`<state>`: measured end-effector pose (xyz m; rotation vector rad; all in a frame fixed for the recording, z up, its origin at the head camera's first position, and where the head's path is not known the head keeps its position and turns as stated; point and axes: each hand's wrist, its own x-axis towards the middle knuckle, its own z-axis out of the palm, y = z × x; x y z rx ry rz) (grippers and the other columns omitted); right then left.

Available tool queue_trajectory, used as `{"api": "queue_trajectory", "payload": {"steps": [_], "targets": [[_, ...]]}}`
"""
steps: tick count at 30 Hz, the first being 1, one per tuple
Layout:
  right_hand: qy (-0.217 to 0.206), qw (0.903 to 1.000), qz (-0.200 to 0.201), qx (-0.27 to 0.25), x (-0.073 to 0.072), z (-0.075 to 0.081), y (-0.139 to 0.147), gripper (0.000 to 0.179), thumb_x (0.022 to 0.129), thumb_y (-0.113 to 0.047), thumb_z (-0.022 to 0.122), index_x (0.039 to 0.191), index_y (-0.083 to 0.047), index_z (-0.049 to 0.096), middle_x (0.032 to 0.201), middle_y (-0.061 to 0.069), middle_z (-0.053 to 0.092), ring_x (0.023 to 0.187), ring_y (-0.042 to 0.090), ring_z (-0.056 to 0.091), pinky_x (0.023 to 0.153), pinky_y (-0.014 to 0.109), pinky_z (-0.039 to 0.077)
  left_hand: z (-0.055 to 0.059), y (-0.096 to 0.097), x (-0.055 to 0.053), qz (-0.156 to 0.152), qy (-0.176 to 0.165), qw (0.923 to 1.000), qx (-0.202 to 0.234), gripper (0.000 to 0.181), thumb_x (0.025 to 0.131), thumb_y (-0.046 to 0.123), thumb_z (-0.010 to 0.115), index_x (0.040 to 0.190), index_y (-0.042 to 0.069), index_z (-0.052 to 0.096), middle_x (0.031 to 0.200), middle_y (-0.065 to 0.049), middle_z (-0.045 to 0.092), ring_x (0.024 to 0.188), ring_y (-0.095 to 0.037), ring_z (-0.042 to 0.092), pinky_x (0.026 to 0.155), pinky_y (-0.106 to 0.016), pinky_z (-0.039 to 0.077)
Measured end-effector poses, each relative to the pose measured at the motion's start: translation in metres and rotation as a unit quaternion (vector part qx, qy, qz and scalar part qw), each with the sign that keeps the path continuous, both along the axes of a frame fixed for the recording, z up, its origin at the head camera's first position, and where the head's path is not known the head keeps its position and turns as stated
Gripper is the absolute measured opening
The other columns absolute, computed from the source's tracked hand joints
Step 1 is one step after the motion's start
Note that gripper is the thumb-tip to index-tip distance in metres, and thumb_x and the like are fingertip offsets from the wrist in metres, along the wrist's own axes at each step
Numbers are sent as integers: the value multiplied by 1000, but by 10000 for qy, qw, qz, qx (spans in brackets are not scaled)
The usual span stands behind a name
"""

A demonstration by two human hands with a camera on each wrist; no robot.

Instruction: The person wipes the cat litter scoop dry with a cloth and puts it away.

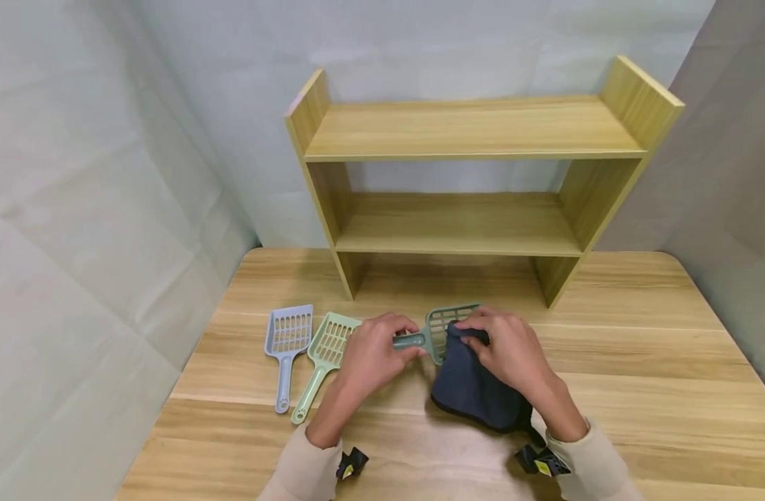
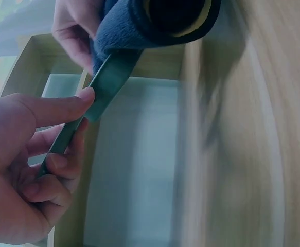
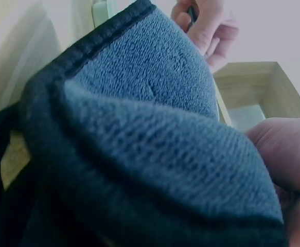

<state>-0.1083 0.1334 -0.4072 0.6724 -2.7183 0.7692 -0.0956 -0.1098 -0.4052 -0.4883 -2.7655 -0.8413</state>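
Note:
My left hand (image 1: pixel 377 350) grips the handle of a dark green litter scoop (image 1: pixel 439 321), thumb on one side and fingers curled on the other, as the left wrist view shows. With my right hand (image 1: pixel 504 346) I pinch a dark blue cloth (image 1: pixel 476 390) with black edging against the slotted head of that scoop. The cloth (image 3: pixel 155 134) drapes down from the fingers and covers part of the head; in the right wrist view it looks thick and fuzzy. Left of my left hand lie a light green scoop (image 1: pixel 329 342), partly hidden by the hand, and a blue-grey scoop (image 1: pixel 290 332).
A two-tier wooden shelf (image 1: pixel 476 223) stands at the back of the wooden table (image 1: pixel 658 362), just beyond the hands. Pale cloth walls (image 1: pixel 107 174) enclose the table at the back and sides.

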Motion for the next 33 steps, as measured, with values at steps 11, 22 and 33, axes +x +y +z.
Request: {"api": "queue_trajectory", "payload": {"steps": [11,22,33], "targets": [[114,9994,-223,-223,-5,12,24,26,88,-1,86,112,-11,86,102,6,79,74,20,70,61,28,44,1,-8,-4,174,-129,9997,143,28,80,24,96,103,15,83,104,-2,82,85,-17,74,69,-32,55],[-256,9949,-479,-853,-11,19,53,27,94,-6,82,121,-10,83,94,16,80,45,8,41,49,29,39,7,-23,-7,343,-222,9987,298,26,81,21,96,103,15,83,103,-4,82,85,-17,72,72,-36,56],[-511,9903,-728,-1069,-15,25,62,30,99,-19,80,128,-12,80,44,-7,34,43,2,17,46,24,27,22,-32,-7,349,-214,9988,280,30,82,24,95,108,14,84,109,-4,83,87,-18,72,71,-33,53]]}}
